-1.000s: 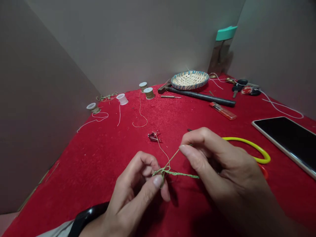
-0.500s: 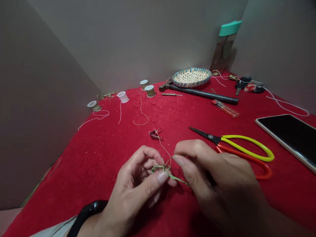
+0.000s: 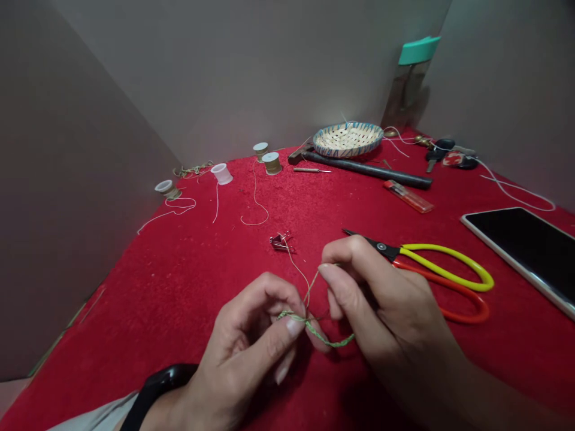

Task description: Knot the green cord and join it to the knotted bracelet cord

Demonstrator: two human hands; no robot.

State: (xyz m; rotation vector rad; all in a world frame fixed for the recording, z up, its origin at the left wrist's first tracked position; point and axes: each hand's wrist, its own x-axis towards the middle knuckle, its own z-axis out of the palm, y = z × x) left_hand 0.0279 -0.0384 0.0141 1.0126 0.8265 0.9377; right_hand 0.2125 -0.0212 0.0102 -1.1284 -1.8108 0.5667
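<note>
Between thumb and fingers, my left hand (image 3: 256, 344) pinches a green braided cord (image 3: 335, 343), whose small loop shows above the thumb. The cord curves right and passes behind my right hand (image 3: 381, 299). That hand has a thin tan thread (image 3: 312, 282) pinched in its fingertips, drawn up and to the right of the cord. Another length of thread runs from the cord up to a small dark binder clip (image 3: 279, 242) on the red cloth. Yellow-and-red-handled scissors (image 3: 449, 251) lie partly behind my right hand.
Thread spools (image 3: 272, 163) stand at the back left. A hammer (image 3: 368, 169), a woven basket (image 3: 348, 140), a lighter (image 3: 408, 196) and an awl (image 3: 312, 170) lie at the back. A phone (image 3: 530, 245) and keys (image 3: 442, 149) are on the right, near a teal-lidded container (image 3: 408, 84).
My right hand has moved up slightly, pulling its thread taut away from the cord. The green cord now sags in a wider curve between the hands, and the loop at my left hand looks flatter.
</note>
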